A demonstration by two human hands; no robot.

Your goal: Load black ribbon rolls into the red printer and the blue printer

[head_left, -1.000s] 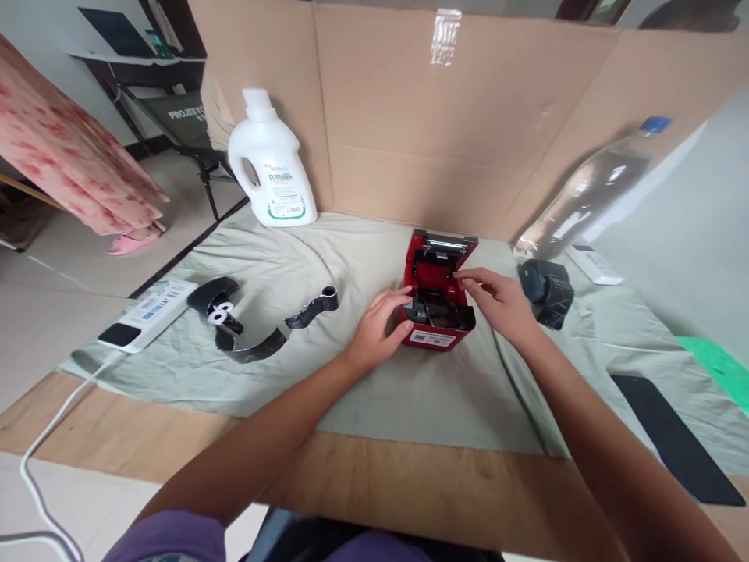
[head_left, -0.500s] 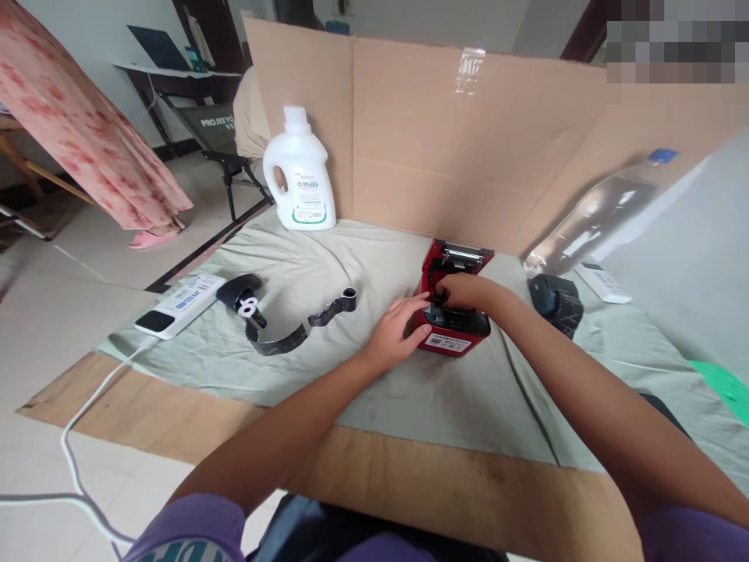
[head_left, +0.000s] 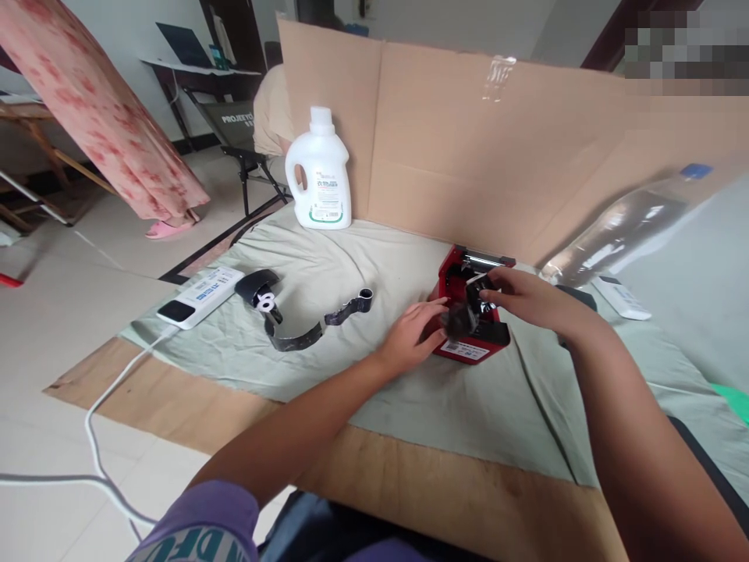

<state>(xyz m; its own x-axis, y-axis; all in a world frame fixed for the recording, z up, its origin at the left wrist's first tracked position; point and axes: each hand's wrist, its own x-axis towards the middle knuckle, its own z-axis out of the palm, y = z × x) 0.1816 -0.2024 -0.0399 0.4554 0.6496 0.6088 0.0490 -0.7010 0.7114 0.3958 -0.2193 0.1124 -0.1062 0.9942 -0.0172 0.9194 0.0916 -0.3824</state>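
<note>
A small red and black printer (head_left: 475, 349) stands on the cloth with its lid raised at the back. My right hand (head_left: 530, 297) is above its right side, thumb and fingers pinched on a glossy black ribbon roll (head_left: 480, 293). A dark, motion-blurred part (head_left: 460, 321) hangs below the roll over the printer's opening; its exact shape cannot be made out. My left hand (head_left: 413, 336) rests against the printer's left side, fingers stretched out and thumb apart. To its left lie a curled black ribbon strip (head_left: 296, 340) with white cores and a shorter black piece (head_left: 349, 309).
A white power bank (head_left: 202, 298) with a cable lies at the left. A white detergent bottle (head_left: 321, 179) stands before a cardboard screen (head_left: 433, 148). Toward the right are a clear plastic bottle (head_left: 623, 226), a white device (head_left: 623, 298) and a partly hidden black object (head_left: 576, 296).
My right hand has risen out of the printer with the black ribbon roll in its fingers. My left hand stays at the printer's left side. The camera view has shifted slightly.
</note>
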